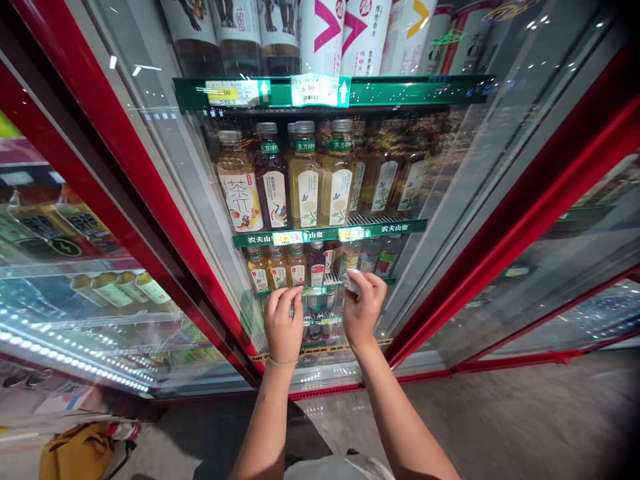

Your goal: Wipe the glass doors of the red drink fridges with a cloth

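Observation:
Both of my hands reach into an open drinks cooler at a low shelf. My left hand pinches the green price rail of that shelf with thumb and forefinger. My right hand is closed around a small white slip or label, held just in front of the same rail. Small tea bottles stand right behind the fingers. A green band sits on my left wrist.
Above, a shelf of larger tea bottles has a green rail with yellow price tags. Red-framed glass doors flank the opening on both sides. A yellow bag lies on the floor at lower left.

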The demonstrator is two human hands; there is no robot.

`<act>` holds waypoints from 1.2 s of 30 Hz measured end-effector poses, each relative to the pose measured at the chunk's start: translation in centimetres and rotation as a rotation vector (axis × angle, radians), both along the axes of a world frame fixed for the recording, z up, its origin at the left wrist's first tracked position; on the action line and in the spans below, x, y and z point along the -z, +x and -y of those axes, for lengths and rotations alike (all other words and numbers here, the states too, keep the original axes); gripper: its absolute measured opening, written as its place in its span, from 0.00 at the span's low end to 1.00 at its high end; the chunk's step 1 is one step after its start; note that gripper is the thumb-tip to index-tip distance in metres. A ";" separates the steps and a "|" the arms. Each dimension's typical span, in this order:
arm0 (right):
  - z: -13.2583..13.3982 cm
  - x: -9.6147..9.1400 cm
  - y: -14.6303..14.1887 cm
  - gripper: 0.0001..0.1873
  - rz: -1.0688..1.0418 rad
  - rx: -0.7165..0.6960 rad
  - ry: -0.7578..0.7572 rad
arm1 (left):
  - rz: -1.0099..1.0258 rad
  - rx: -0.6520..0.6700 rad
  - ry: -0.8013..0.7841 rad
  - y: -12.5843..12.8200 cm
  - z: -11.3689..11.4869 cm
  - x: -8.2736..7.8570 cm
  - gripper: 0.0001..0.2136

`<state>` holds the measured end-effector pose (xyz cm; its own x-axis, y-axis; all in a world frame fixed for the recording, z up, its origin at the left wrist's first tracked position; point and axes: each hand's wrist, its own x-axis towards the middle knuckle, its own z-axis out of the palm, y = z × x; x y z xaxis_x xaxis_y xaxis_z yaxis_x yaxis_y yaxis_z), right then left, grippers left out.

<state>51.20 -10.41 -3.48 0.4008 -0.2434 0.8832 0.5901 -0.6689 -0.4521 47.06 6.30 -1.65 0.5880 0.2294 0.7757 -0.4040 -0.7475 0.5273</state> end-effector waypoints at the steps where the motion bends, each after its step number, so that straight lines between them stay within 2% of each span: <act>1: -0.1 0.1 0.0 0.19 -0.008 -0.045 -0.086 | 0.001 0.002 0.005 0.0 0.0 0.0 0.09; 3: -0.2 0.6 -0.2 0.18 -0.031 -0.122 -0.234 | 0.001 0.016 0.014 0.0 -0.1 0.0 0.09; 4: -0.1 0.9 -0.3 0.17 -0.041 -0.127 -0.241 | -0.001 0.023 0.015 0.0 -0.2 0.0 0.09; 5: 0.0 1.1 -0.3 0.17 -0.046 -0.109 -0.203 | -0.004 0.029 0.016 0.0 -0.2 0.0 0.09; 8: 0.1 0.8 -0.1 0.18 -0.035 0.031 0.060 | -0.014 0.027 0.009 0.1 -0.2 0.0 0.09; 10: -0.2 0.3 0.2 0.20 -0.023 0.067 0.121 | -0.020 0.022 0.004 0.0 -0.2 0.0 0.08; 11: -0.3 0.2 0.3 0.20 -0.014 0.056 0.087 | -0.026 0.023 0.004 0.0 -0.2 0.0 0.08; 15: -0.3 1.5 0.7 0.23 0.058 -0.026 -0.254 | -0.039 0.039 0.015 0.0 -0.3 -0.1 0.09; 17: -0.1 2.3 0.9 0.23 0.082 0.029 -0.230 | -0.040 0.046 0.020 0.0 -0.4 0.0 0.09; 20: -0.6 2.3 1.1 0.23 0.058 0.129 -0.008 | -0.037 0.031 0.035 0.0 -0.3 0.1 0.08; 21: -0.9 2.2 1.1 0.23 0.049 0.136 0.020 | -0.036 0.020 0.043 0.0 -0.2 0.1 0.08; 22: -1.1 2.1 1.0 0.23 0.050 0.127 0.001 | -0.034 0.009 0.051 0.0 -0.2 0.2 0.08; 25: -1.2 2.2 0.7 0.23 0.086 0.048 -0.219 | -0.037 0.010 0.068 -0.1 -0.1 0.2 0.08; 27: -0.7 2.3 0.6 0.22 0.096 0.044 -0.254 | -0.038 0.023 0.073 -0.1 -0.1 0.2 0.09; 30: -0.3 1.7 0.7 0.21 0.065 0.087 -0.020 | -0.039 0.016 0.078 -0.1 -0.1 0.3 0.09; 32: -0.6 1.0 0.8 0.21 0.041 0.062 0.107 | -0.042 0.005 0.083 -0.1 -0.1 0.4 0.08; 34: -1.0 0.6 0.7 0.22 0.046 0.006 0.025 | -0.041 0.005 0.084 -0.1 -0.1 0.4 0.08; 36: -1.1 0.9 0.5 0.22 0.072 -0.044 -0.196 | -0.041 0.015 0.080 -0.2 -0.1 0.5 0.09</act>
